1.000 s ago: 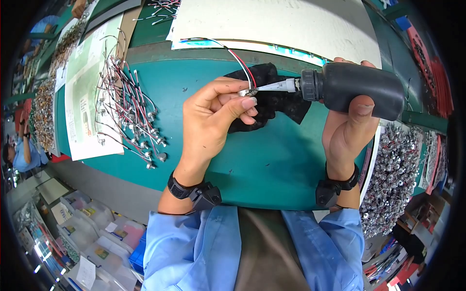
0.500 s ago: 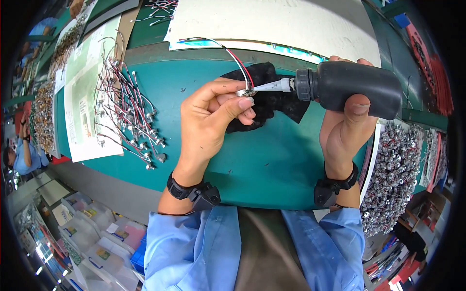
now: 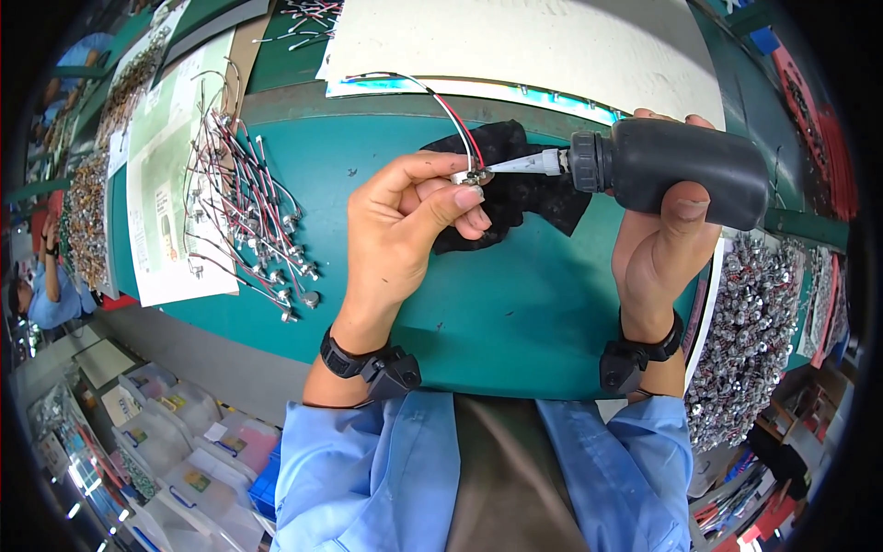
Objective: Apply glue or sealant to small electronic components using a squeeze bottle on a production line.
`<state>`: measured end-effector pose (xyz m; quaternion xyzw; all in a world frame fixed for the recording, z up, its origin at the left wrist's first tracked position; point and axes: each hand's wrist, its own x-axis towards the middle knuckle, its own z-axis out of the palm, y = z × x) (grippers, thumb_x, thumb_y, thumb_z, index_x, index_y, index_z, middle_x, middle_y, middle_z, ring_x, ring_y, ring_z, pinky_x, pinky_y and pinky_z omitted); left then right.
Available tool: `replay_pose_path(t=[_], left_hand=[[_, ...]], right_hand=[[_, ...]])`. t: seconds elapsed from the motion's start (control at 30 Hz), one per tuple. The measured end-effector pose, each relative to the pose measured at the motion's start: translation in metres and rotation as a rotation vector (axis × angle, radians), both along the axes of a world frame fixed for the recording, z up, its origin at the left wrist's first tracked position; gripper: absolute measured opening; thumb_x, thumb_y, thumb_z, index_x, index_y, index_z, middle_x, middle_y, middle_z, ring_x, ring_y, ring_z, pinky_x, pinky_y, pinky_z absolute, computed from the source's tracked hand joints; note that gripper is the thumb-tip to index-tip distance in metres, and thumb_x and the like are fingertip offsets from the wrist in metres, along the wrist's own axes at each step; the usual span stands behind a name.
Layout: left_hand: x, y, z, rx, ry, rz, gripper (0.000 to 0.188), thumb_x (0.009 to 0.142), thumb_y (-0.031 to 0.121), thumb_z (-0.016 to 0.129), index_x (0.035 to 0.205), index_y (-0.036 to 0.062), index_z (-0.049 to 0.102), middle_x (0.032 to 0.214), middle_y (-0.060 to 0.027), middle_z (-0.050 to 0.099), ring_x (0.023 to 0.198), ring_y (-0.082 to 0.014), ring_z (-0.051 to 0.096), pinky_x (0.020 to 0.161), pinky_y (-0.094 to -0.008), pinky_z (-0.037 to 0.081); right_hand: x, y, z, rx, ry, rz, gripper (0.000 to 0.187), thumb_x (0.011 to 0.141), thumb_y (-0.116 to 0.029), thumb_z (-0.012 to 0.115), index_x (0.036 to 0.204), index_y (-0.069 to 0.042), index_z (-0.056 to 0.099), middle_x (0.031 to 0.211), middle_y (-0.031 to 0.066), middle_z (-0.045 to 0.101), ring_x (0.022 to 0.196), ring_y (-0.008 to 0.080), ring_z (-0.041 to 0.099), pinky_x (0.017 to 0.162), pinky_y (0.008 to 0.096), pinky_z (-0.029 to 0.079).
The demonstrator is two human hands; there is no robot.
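Note:
My left hand (image 3: 391, 221) pinches a small round metal component (image 3: 469, 178), which looks like a potentiometer, between thumb and fingers. Red, white and black wires (image 3: 452, 109) rise from it and bend away to the left. In my right hand (image 3: 658, 262) lies a black squeeze bottle (image 3: 694, 175), tipped nearly level, with the thumb on its near side. Its pale tapered nozzle (image 3: 529, 165) points left, the tip at or just beside the component; whether they touch I cannot tell. Under the nozzle a crumpled black cloth (image 3: 543, 198) lies on the green work surface (image 3: 487, 340).
To the left, several wired metal components (image 3: 262, 216) lie partly on a printed sheet (image 3: 152, 221). A large pale board (image 3: 552, 46) spans the back. At the right is a dense heap of metal parts (image 3: 745, 340). Plastic bins (image 3: 198, 483) stand low at the left.
The whole view has shifted slightly to the right. Both hands keep their grips, and the nozzle tip stays by the component.

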<state>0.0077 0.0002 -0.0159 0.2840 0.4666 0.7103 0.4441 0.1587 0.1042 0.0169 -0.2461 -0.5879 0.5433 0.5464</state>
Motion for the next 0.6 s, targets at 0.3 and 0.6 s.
replay_pose_path(t=[0.3, 0.6], left_hand=[[-0.001, 0.0, 0.001, -0.017, -0.011, 0.0, 0.017, 0.075, -0.006, 0.056, 0.092, -0.0062, 0.052, 0.076, -0.0135, 0.06, 0.059, -0.015, 0.059, 0.053, -0.023, 0.049], [-0.003, -0.001, 0.011, -0.011, 0.001, 0.006, 0.016, 0.075, -0.002, 0.056, 0.09, -0.0051, 0.051, 0.081, -0.0154, 0.06, 0.06, -0.0156, 0.059, 0.054, -0.0227, 0.048]], right_hand=[[-0.001, 0.002, -0.001, -0.017, -0.011, -0.007, 0.067, 0.075, -0.043, 0.057, 0.117, 0.003, 0.03, 0.106, 0.0214, 0.048, 0.101, 0.0278, 0.048, 0.073, 0.0333, 0.047], [0.004, 0.032, -0.007, -0.151, -0.009, -0.056, 0.047, 0.079, -0.038, 0.055, 0.105, 0.001, 0.044, 0.092, 0.0131, 0.055, 0.07, 0.0144, 0.052, 0.055, 0.025, 0.042]])
